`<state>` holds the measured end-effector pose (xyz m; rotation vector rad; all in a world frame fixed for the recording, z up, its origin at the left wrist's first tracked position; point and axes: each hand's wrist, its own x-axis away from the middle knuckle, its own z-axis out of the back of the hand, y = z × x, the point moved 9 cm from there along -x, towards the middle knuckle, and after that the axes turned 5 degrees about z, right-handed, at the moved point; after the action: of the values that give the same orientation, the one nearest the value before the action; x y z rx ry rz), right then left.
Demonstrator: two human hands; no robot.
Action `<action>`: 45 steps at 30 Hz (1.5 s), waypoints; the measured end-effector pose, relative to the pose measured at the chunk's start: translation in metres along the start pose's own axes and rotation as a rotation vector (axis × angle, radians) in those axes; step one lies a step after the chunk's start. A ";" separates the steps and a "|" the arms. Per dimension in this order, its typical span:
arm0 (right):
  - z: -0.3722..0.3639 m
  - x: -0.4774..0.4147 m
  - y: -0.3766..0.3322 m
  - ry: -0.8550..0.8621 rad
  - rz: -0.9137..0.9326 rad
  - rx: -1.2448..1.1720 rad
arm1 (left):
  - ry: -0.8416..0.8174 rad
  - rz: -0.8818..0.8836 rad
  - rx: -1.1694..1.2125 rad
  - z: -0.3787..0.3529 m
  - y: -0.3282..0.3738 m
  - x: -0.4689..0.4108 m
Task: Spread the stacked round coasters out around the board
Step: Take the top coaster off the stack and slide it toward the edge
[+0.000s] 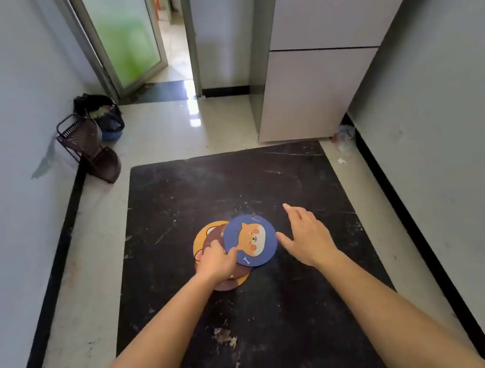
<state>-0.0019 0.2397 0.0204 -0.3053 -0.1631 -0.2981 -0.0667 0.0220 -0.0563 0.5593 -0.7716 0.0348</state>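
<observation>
Coaster (250, 239) (blue) between left hand (216, 261), right hand (307, 236)

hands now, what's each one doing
Left hand: resting on the coaster stack, thumb on the round blue dog-print coaster.
Right hand: open, holding nothing.

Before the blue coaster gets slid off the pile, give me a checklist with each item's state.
1. Blue coaster on top, shifted right: ok.
2. Left hand holds the pile down: ok.
3. Right hand open, thumb at the coaster's edge: ok.
4. Bare board right of the pile: ok.
5. Yellow coaster and brown coaster separated: not ok.
6. Number of coasters underneath: cannot tell.
</observation>
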 end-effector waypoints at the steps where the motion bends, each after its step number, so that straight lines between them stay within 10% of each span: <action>1: -0.008 -0.010 0.002 -0.020 0.002 -0.022 | -0.009 0.033 0.012 -0.004 -0.002 -0.007; 17: -0.134 -0.079 0.052 -0.273 -0.220 -0.519 | 0.156 0.538 0.857 -0.072 -0.042 -0.034; 36: -0.056 0.072 0.049 -0.004 -0.367 -0.820 | 0.213 0.060 0.704 -0.004 -0.018 0.075; 45: -0.138 0.164 0.057 -0.124 -0.561 -0.821 | 0.104 0.174 0.669 -0.071 -0.104 0.109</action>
<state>0.1866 0.2047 -0.0922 -1.0992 -0.2437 -0.9054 0.0823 -0.0508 -0.0731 1.1123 -0.6979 0.4928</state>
